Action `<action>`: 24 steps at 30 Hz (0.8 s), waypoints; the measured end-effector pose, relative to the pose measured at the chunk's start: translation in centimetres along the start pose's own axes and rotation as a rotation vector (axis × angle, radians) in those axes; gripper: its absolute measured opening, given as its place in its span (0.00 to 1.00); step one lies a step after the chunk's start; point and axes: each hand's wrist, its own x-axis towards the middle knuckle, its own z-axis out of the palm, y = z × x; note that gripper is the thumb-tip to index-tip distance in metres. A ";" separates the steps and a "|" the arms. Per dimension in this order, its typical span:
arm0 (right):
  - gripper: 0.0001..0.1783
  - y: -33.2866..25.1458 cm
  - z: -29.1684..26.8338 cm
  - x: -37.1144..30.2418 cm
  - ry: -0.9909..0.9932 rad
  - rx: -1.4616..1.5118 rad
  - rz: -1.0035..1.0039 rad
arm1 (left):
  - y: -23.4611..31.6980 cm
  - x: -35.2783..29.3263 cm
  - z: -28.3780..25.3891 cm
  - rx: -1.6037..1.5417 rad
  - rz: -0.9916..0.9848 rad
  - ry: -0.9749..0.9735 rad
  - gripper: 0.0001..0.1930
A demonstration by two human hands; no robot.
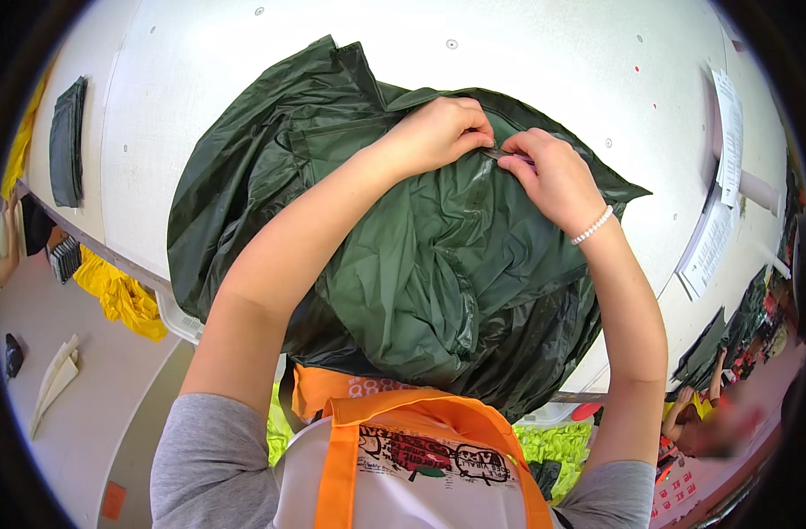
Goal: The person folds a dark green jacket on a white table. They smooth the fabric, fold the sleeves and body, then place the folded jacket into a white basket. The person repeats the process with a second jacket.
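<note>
- One long white tabletop [544, 44] spans the scene, its edges bent toward the dark rim.
- At far left on it, one folded dark green fabric bundle [67, 141]; past the table edge, one crumpled bright yellow fabric heap [121, 295], with a white slotted plastic basket [181, 317] just beside it, mostly covered.
- Mid-table, one large, glossy dark green sheet-like fabric piece [394, 264], wrinkled and draping over the near edge; the two bare forearms cross above it, blocking parts.
- The left hand [447, 132] has thumb and forefinger together, pinched on the fabric's upper part.
- At lower centre, one orange apron [341, 458] over a grey-sleeved top, cut off below; bright lime fabric [557, 450] shows on both sides.
- The right hand [548, 172], near the left, also pinches the fabric; a small purplish bit under its fingers is too hidden to identify. One white beaded bracelet [592, 227] circles that wrist.
- At right, at least two white printed paper sheets [710, 247]; beyond, a blurred person [720, 428].
</note>
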 end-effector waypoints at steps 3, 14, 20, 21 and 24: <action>0.11 -0.4 -0.5 -0.1 0.009 -0.049 0.008 | -0.2 -0.1 0.0 -0.005 0.031 0.027 0.05; 0.12 -0.4 -0.2 0.6 -0.027 -0.082 0.020 | -0.4 0.1 0.2 -0.064 -0.003 0.025 0.05; 0.12 -0.3 -1.3 -0.8 0.042 0.078 0.025 | 3.2 -2.3 -1.7 0.048 0.048 0.055 0.06; 0.12 -0.1 -2.0 -1.6 0.061 0.161 0.048 | 5.3 -3.8 -2.9 0.061 0.061 0.023 0.06; 0.13 1.6 -2.8 -4.1 0.153 0.342 0.163 | 10.6 -10.9 -6.6 -0.096 -0.091 -0.208 0.06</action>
